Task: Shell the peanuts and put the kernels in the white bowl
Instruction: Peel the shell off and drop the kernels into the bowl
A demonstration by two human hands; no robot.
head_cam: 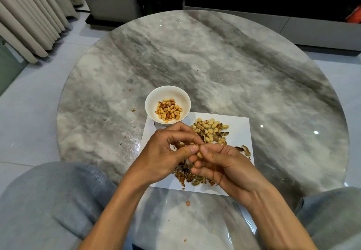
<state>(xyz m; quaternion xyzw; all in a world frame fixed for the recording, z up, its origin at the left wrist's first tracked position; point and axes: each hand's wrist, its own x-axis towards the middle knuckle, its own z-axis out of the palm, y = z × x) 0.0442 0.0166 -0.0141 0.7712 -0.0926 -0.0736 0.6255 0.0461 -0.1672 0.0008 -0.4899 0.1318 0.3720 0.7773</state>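
Observation:
A white bowl (150, 101) holding several golden-brown kernels stands on the far left corner of a white sheet (238, 128). A heap of unshelled peanuts (210, 127) lies on the sheet just right of the bowl. My left hand (166, 156) and my right hand (220, 165) meet above the sheet's middle and together pinch one peanut (199, 153) between thumbs and fingertips. Broken shells (187, 176) lie under my hands near the sheet's front edge; my hands hide part of them.
The sheet lies on a round grey marble table (214, 64). Stray crumbs and a kernel (188, 203) dot the tabletop near its front. My grey-trousered knees (48, 201) flank the table. Curtains hang at the far left and a dark cabinet stands behind.

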